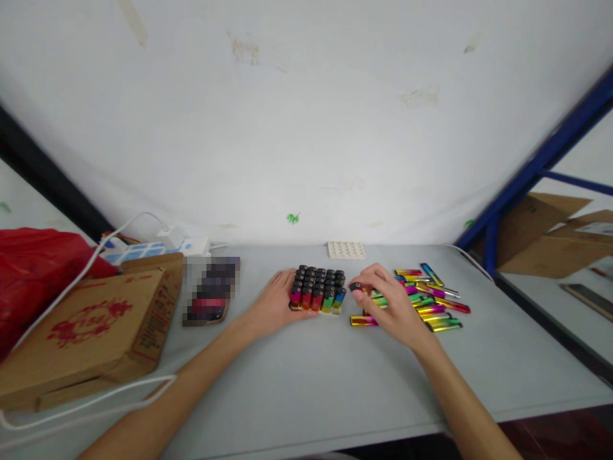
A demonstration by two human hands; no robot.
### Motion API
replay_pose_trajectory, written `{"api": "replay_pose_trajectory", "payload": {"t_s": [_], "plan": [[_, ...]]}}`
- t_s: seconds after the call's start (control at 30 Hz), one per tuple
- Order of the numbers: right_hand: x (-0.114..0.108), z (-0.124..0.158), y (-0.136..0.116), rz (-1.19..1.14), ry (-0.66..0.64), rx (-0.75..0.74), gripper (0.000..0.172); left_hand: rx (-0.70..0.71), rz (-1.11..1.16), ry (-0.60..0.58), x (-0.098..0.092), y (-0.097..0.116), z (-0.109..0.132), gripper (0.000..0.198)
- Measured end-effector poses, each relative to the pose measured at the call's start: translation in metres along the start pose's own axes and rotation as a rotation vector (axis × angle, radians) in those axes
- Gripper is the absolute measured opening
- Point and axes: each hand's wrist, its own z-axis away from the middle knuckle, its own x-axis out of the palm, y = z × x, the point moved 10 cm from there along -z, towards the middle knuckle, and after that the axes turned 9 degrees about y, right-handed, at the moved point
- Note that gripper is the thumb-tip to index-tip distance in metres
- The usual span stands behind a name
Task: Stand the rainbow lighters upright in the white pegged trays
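Upright lighters (pixel 318 295) with black tops and shiny coloured bodies stand packed in rows in the middle of the table. My left hand (pixel 278 304) is closed around the left side of this block, with the thumb along its front bottom edge. What the lighters stand in is mostly hidden. Just right of the block, my right hand (pixel 385 300) pinches a single lighter (pixel 355 287); its black top shows and the fingers cover most of its body. Under and beyond that hand lies a loose pile of metallic lighters (pixel 433 309) in several colours.
A white tray with holes (pixel 345 250) lies by the wall. To the left are a phone (pixel 211 292), a cardboard box (pixel 90 326), a red bag (pixel 38 275), a power strip (pixel 143 251) and a white cable (pixel 96 404). A blue frame (pixel 541 160) and open cartons (pixel 541 236) stand at right.
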Motion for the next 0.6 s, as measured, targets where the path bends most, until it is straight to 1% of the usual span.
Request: {"api": "replay_pose_trajectory", "payload": {"t_s": [0.07,0.17,0.4,0.6], "plan": [[0.008,0.002,0.002,0.045,-0.089,-0.004,0.037,-0.001,0.008,0.006,-0.001,0.001,0.000,0.083],[0.020,0.009,0.012,0.071,-0.218,0.042,0.032,0.000,0.011,0.019,-0.003,0.001,0.000,0.082],[0.035,0.016,0.020,0.170,-0.290,-0.003,0.030,0.007,-0.010,0.010,-0.001,0.001,0.000,0.083],[0.044,0.023,0.026,0.291,-0.380,0.022,0.024,-0.004,-0.004,0.009,0.001,-0.001,0.001,0.082]]}}
